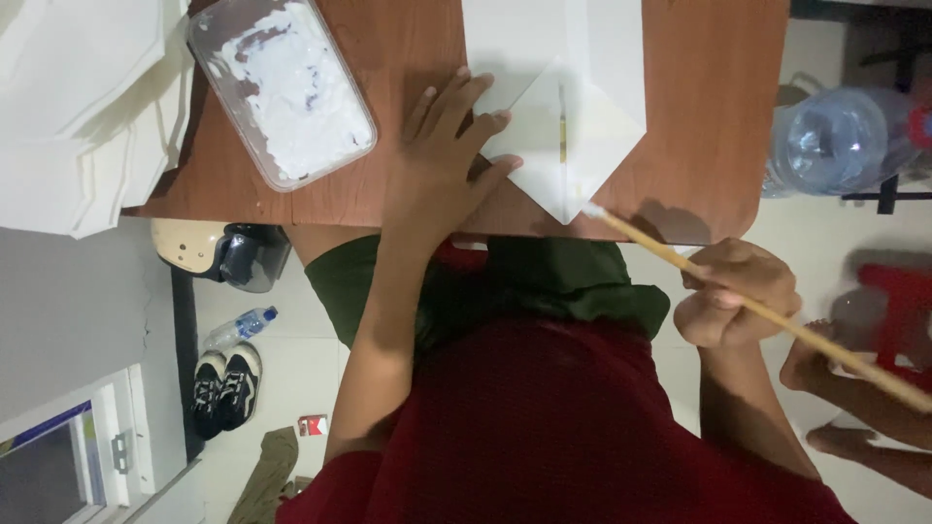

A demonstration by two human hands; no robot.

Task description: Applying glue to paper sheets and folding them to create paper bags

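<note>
**Head view: one hand pins the folded paper while the other brings a paste stick to its corner**

Head view, and the picture reads upside down: the wooden table fills the top of the frame, and the person's red shirt and lap fill the bottom. The left hand lies flat and spread on the folded white paper, fingers released and pressing down rather than grasping. That flat press seems meant to keep the sheet from sliding while the other hand works on it.

The right hand is clenched around a thin wooden stick, held off the table edge over the lap. The stick slants up toward the table, and its whitened tip meets the paper's pointed lower corner at the table's near edge. The long handle lets the hand stay clear of the sheet.

A clear plastic tub of white paste sits just beside the left hand, close enough to dip into. A stack of white paper sheets overhangs the far side of the table, well apart from the sheet in hand.

On the floor are a water bottle, a helmet, a pair of shoes and a smaller bottle. Whether the stick's tip carries fresh paste or dried residue is hard to tell at this sharpness.
</note>
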